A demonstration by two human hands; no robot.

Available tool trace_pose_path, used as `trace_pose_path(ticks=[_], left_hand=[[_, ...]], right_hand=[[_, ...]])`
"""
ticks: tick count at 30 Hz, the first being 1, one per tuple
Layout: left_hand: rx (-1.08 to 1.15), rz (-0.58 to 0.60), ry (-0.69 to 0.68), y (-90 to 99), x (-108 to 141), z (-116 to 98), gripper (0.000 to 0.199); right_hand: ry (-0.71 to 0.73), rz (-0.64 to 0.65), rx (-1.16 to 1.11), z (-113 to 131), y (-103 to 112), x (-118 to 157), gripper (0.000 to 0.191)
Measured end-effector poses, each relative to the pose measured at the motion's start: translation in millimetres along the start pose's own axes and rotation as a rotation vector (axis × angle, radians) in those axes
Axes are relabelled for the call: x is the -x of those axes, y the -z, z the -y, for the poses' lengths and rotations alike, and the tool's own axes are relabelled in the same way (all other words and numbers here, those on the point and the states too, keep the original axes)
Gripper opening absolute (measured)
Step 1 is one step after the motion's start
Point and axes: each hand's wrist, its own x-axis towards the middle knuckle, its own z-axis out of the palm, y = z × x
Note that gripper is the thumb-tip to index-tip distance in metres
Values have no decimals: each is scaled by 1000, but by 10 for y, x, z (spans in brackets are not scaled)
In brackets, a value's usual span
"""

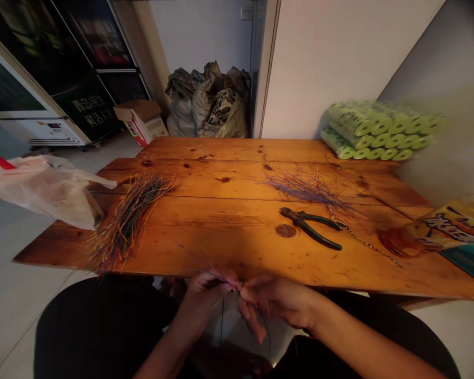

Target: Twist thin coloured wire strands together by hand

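Note:
My left hand (207,295) and my right hand (276,302) meet just below the table's front edge, fingertips pinching a small bunch of thin purple strands (221,275). A dark thin cord (222,321) hangs down from them. On the wooden table (229,247), a long heap of multicoloured wires (126,223) lies at the left. A looser purple bundle of wires (308,190) sits at the right of centre. Black-handled pliers (310,226) lie just below that bundle, with a thin beaded chain (363,237) running from them toward the right.
A white plastic bag (43,189) overhangs the table's left end. A printed package (450,226) lies at the right edge, and wrapped green rolls (379,131) stand behind it. Stuffed woven sacks (207,102), a cardboard box (142,121) and a glass-door refrigerator (90,68) stand beyond.

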Motion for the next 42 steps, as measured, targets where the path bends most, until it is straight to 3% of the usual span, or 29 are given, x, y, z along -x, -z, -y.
trace_pose_path(ticks=[2, 3, 4, 7, 9, 11, 16, 24, 28, 38, 42], left_hand=[[-5, -41, -1, 24, 4, -4, 8], [-3, -74, -1, 35, -10, -17, 8], [2, -110, 4, 48, -33, -35, 9], [2, -211, 30, 110, -115, -84, 12], [-14, -241, 50, 157, -154, -98, 13], [-43, -237, 70, 187, -170, -101, 17], [-48, -232, 97, 176, -164, -122, 24], [22, -214, 126, 172, -170, -165, 28], [6, -195, 128, 180, -187, -153, 28], [-36, -188, 163, 171, -208, -137, 26], [7, -196, 170, 179, -216, -133, 27]], right_hand=[[20, -36, 231, 52, -10, 18, 39], [71, -119, 439, 102, 5, 36, 39], [135, -238, 700, 162, 36, 57, 38], [333, -798, 1530, 338, 224, 100, 30], [283, -1016, 1847, 400, 394, 86, 35], [192, -1094, 2029, 407, 549, 40, 44], [129, -1076, 2194, 379, 708, -79, 43], [128, -990, 2266, 324, 591, -90, 44], [188, -933, 2253, 255, 523, -51, 51], [213, -929, 2150, 232, 524, -18, 44], [276, -819, 2089, 219, 475, 9, 37]])
